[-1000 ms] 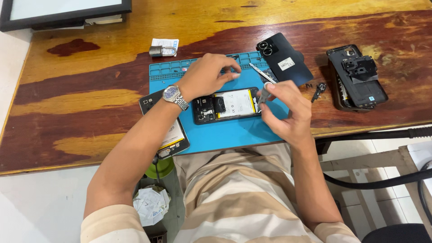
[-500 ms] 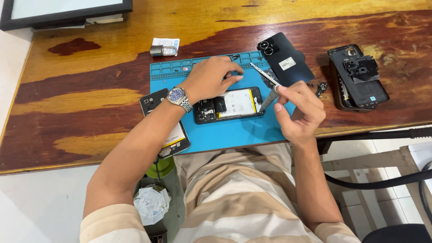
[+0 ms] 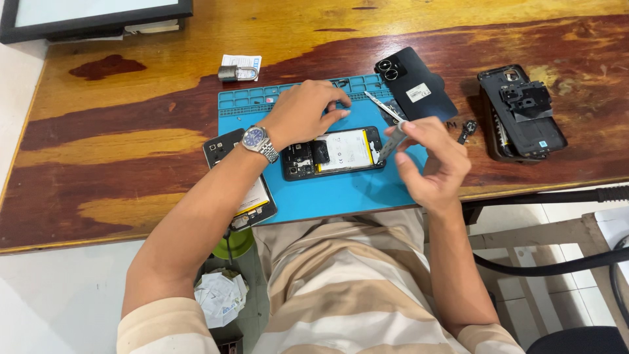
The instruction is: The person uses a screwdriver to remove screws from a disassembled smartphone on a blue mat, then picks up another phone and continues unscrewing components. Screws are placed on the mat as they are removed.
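Note:
An opened phone [image 3: 334, 152] with its battery showing lies on a blue work mat [image 3: 327, 190]. My left hand [image 3: 306, 115], with a wristwatch, rests over the phone's top edge, fingertips touching it near the mat's tray strip. My right hand [image 3: 431, 164] hovers at the phone's right end, pinching a thin grey metal tool [image 3: 392, 141] whose tip points at the phone's corner. Tweezers [image 3: 383, 106] lie on the mat just above.
A black back cover [image 3: 416, 85] lies beyond the mat, and a second dismantled phone [image 3: 521, 111] at far right. Another phone [image 3: 252, 196] lies under my left forearm. A padlock [image 3: 236, 72], small black part [image 3: 467, 130], monitor [image 3: 92, 19] and wooden table edge [image 3: 524, 187] are nearby.
My right hand has drawn back slightly to the right, away from the phone's end, while still holding the tool. My left hand stays on the phone.

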Available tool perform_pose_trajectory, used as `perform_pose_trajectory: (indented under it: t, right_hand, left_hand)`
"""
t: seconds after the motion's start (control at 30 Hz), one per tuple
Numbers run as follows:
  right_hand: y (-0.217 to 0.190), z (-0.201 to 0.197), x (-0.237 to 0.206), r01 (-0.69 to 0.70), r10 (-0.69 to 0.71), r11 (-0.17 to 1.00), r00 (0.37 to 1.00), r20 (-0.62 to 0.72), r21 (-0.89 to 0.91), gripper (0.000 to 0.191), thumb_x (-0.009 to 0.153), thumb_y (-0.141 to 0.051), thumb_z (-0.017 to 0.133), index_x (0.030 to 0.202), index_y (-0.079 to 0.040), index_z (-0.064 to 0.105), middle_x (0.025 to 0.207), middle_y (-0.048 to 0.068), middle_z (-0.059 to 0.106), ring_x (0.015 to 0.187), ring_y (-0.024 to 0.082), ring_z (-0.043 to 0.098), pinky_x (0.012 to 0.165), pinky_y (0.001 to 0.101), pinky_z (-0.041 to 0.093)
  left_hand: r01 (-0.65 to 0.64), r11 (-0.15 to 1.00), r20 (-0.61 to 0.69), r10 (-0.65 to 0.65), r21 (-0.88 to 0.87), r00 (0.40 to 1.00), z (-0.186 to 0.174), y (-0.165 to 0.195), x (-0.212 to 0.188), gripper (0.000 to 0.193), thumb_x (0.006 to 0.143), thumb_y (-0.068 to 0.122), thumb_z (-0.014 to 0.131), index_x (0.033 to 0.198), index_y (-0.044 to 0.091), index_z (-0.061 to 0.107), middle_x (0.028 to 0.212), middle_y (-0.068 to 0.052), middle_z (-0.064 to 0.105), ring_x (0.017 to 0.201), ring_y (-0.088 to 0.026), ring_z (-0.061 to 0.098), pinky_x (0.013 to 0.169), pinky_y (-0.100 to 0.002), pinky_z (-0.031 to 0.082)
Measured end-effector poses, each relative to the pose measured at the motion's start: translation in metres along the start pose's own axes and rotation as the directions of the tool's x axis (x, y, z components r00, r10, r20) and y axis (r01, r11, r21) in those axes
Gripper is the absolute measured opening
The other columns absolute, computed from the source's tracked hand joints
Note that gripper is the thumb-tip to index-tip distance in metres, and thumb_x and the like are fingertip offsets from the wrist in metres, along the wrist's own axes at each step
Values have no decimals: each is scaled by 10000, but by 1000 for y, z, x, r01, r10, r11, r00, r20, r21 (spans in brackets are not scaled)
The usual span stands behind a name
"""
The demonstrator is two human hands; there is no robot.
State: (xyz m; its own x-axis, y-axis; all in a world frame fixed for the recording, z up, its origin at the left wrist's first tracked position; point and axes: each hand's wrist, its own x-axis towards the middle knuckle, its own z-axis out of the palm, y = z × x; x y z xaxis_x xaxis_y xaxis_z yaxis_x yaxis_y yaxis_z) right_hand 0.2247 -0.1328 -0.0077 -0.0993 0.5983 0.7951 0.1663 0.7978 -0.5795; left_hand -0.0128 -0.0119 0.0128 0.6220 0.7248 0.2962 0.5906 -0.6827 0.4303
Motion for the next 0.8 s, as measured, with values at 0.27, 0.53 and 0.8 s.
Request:
perform_pose_trajectory:
  t: [0.27,0.53,0.8]
  right_hand:
    - [-2,3,6,14,-5,993,997,78,-113,564,802,73,793,1334,-9,623,1000,123,648,877,197,615,799,314,523]
    - [-3,4,6,-20,28,997,994,109,-70,574,833,56,791,1368,-15,595,1073,117,664,955,200,622,842,297,539]
    - [-3,3,4,-64,61,997,993,97,33,533,871,58,773,1367,-20,592,1159,133,684,1032,225,665,870,297,563]
  left_hand:
    - [-41,999,4,41,-23,999,-2,-2,0,383,840,373,814,1144,158,721,840,-17,694,801,-246,686,649,-421,527]
    - [-45,999,2,45,-19,999,0,-4,0,374,845,381,816,1123,148,726,854,-17,690,801,-245,680,656,-415,526]
    - [-30,999,0,30,-35,1000,-2,-1,-1,416,839,369,810,1175,141,723,868,-25,685,797,-249,672,648,-412,523]
